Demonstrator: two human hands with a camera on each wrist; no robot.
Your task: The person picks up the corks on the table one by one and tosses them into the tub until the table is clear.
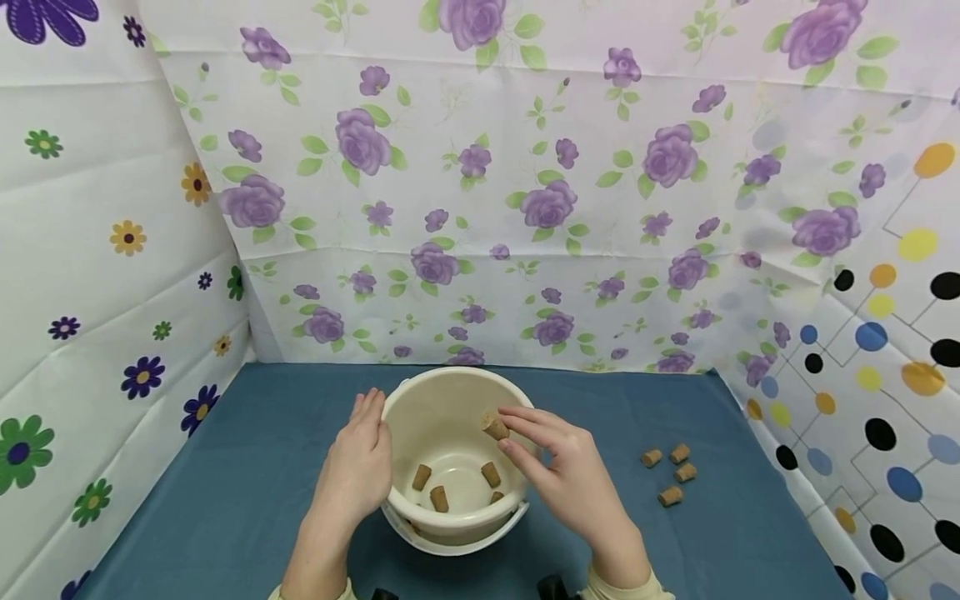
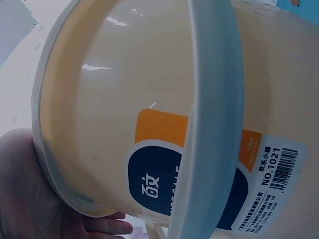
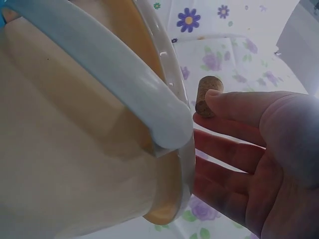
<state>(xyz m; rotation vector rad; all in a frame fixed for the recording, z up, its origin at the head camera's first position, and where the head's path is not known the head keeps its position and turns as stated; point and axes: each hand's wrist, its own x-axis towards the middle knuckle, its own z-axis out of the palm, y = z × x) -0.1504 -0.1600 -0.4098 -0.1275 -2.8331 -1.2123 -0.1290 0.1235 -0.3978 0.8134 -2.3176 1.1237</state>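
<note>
A cream plastic bucket (image 1: 442, 404) stands tilted toward me, with several corks (image 1: 439, 500) on its floor. My left hand (image 1: 358, 467) rests against the left side of its rim, fingers fairly straight. Between thumb and fingertips, my right hand (image 1: 576, 482) pinches a cork (image 1: 495, 426) over the inside of the bucket, near the right rim. The same held cork (image 3: 207, 94) shows just beyond the rim in the right wrist view. A label (image 2: 154, 174) on the bucket's outer wall appears in the left wrist view, partly hidden by the handle (image 2: 214, 99).
Several loose corks (image 1: 671, 497) lie on the blue cloth (image 1: 225, 483) to the right of the bucket. Behind stands a flowered curtain (image 1: 480, 208), with patterned sheets at the left and right sides. The bucket's handle hangs down at its front.
</note>
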